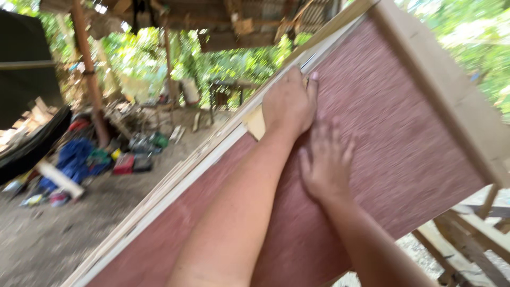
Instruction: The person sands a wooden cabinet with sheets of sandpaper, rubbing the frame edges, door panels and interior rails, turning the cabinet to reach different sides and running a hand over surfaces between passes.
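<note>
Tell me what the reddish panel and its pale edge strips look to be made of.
Reddish panel: probably plywood with a matte red-brown face; fine streaky grain shows, though blurred. Edge strips: bare, unpainted light timber, apparently, going by the pale tan colour and squared edges.
</note>
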